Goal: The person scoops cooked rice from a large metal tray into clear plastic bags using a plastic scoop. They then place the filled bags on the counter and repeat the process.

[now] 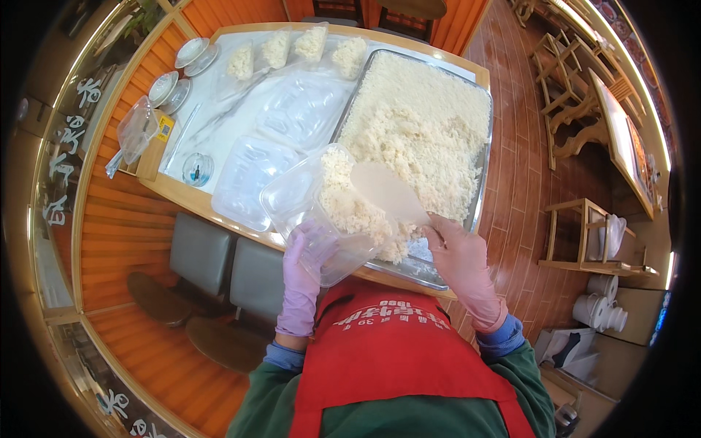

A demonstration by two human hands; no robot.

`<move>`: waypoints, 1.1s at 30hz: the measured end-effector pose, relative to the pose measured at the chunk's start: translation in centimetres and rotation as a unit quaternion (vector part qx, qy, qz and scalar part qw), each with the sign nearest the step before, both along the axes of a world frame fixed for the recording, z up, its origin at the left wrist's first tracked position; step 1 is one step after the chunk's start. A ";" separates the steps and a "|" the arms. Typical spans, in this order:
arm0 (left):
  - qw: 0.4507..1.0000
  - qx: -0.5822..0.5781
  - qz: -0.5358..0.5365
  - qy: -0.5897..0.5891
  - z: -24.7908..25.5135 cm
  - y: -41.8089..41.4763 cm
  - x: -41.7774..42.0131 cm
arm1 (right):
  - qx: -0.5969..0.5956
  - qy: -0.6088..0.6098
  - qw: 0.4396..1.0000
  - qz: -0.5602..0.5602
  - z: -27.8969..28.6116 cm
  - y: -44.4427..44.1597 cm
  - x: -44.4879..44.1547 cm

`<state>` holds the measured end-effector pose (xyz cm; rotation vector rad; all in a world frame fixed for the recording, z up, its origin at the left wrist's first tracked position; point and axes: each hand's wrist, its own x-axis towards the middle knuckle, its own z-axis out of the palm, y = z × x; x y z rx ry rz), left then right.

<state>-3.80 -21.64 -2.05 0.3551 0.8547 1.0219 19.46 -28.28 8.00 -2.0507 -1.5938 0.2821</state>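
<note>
My left hand (309,249), in a purple rubber glove, holds a clear plastic compartment container (290,194) tilted over the near left corner of a large metal tray. Cooked rice (350,205) lies in one compartment of it. Gloved in pink, my right hand (457,249) grips the handle of a translucent plastic rice paddle (386,191), whose blade rests against the rice in the container. The metal tray (484,180) beneath is spread with more rice (421,137), smooth at the far side and loosened nearer me. Bare metal shows at its near edge.
Stacks of clear containers (254,178) lie left of the tray. Several containers with rice (310,44) line the far table edge. Lidded cups (164,90), a glass ashtray (197,169) and a tissue box (156,145) stand at the left. Grey chairs (201,252) are below the table's left side.
</note>
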 end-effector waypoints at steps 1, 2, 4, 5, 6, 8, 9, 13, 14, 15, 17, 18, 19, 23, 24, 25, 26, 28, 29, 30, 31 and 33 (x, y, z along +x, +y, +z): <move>1.000 0.000 -0.002 -0.003 0.0 0.2 0.0 | -0.006 0.007 1.000 -0.007 0.2 0.1 0.0; 1.000 0.000 -0.005 -0.007 0.2 0.3 0.0 | 0.023 0.013 1.000 0.011 0.1 0.3 -0.1; 1.000 0.002 -0.012 -0.004 0.4 0.6 0.1 | 0.081 0.028 0.995 0.043 -0.6 0.7 -0.5; 1.000 0.004 -0.014 0.000 0.6 0.6 0.2 | 0.050 -0.036 0.996 0.060 -1.1 0.8 -0.8; 1.000 0.007 -0.015 0.005 0.7 0.7 0.3 | 0.020 -0.100 0.992 0.078 -1.7 0.8 -1.2; 1.000 0.016 -0.016 0.017 1.1 0.6 0.5 | 0.001 -0.160 0.983 0.090 -2.4 0.4 -1.4; 0.999 0.022 -0.013 0.024 1.3 0.5 0.5 | 0.015 -0.158 0.983 0.089 -2.6 0.2 -1.4; 1.000 0.002 -0.005 0.004 1.1 0.5 0.3 | 0.056 -0.116 0.991 0.030 -1.2 -0.1 -0.8; 1.000 -0.004 0.001 0.000 1.1 0.4 0.3 | 0.056 -0.123 0.991 0.021 -1.2 -0.1 -0.7; 1.000 -0.010 0.006 -0.005 1.1 0.5 0.5 | 0.057 -0.132 0.990 0.010 -1.0 0.0 -0.7; 1.000 -0.011 0.012 -0.015 0.6 0.2 0.6 | 0.022 -0.156 0.987 0.020 -1.2 -0.1 -0.7; 1.000 -0.011 0.016 -0.018 0.5 0.1 0.7 | -0.014 -0.170 0.984 0.043 -1.8 -0.1 -0.9; 1.000 -0.015 0.020 -0.017 0.6 -0.1 0.9 | -0.050 -0.184 0.979 0.066 -2.2 -0.2 -1.0; 0.996 -0.031 0.037 -0.072 -0.5 -0.9 1.1 | 0.034 -0.047 0.998 0.037 -1.8 -1.0 -0.3; 0.994 -0.030 0.045 -0.099 -1.0 -1.0 0.6 | 0.088 -0.012 0.996 0.026 -1.9 -1.0 0.3; 0.994 -0.031 0.057 -0.088 -0.7 -1.0 0.5 | 0.146 0.028 0.989 0.016 -1.9 -0.9 0.9; 0.994 -0.034 0.070 -0.077 -0.5 -1.2 0.7 | 0.113 0.148 0.982 -0.032 -1.9 -1.0 1.3; 0.989 0.096 0.042 0.100 0.5 -1.8 1.7 | 0.025 0.370 0.921 -0.123 -2.1 -1.9 2.4; 0.995 0.069 0.061 0.037 0.8 -1.7 1.2 | 0.006 0.387 0.914 -0.125 -2.4 -1.9 2.9; 0.996 0.041 0.072 -0.031 0.9 -1.6 0.6 | -0.012 0.400 0.907 -0.134 -2.7 -2.1 3.5; 0.992 0.011 0.082 -0.098 1.1 -1.4 -0.2 | -0.032 0.413 0.899 -0.145 -3.0 -2.3 4.1; 0.988 -0.001 0.117 -0.098 1.2 -1.0 -2.0 | -0.053 0.424 0.891 -0.156 -4.4 -2.9 5.2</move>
